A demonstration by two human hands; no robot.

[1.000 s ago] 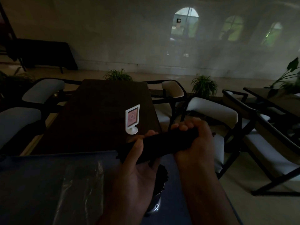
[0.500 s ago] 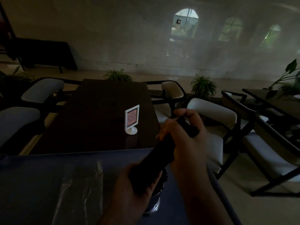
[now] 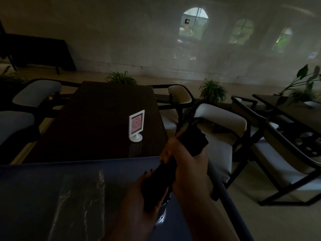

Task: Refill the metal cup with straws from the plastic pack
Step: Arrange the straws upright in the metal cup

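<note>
A thick bundle of black straws (image 3: 194, 143) stands steeply tilted over the metal cup (image 3: 160, 219), of which only a shiny sliver shows below my hands. My right hand (image 3: 187, 162) grips the bundle near its upper part. My left hand (image 3: 139, 202) holds the bundle's lower end from the left, just above the cup. The clear plastic pack (image 3: 78, 204) lies flat on the blue-grey table (image 3: 34, 188) to the left of my hands. The room is dim.
Beyond the near table stands a dark wooden table (image 3: 97, 122) with a small white sign holder (image 3: 136, 126). White-cushioned chairs (image 3: 220, 136) crowd the right side and the left. Potted plants (image 3: 212, 91) line the far floor.
The straw bundle has swung from nearly level to steeply upright. My right hand rose with its top end, and my left hand dropped with the lower end toward the cup.
</note>
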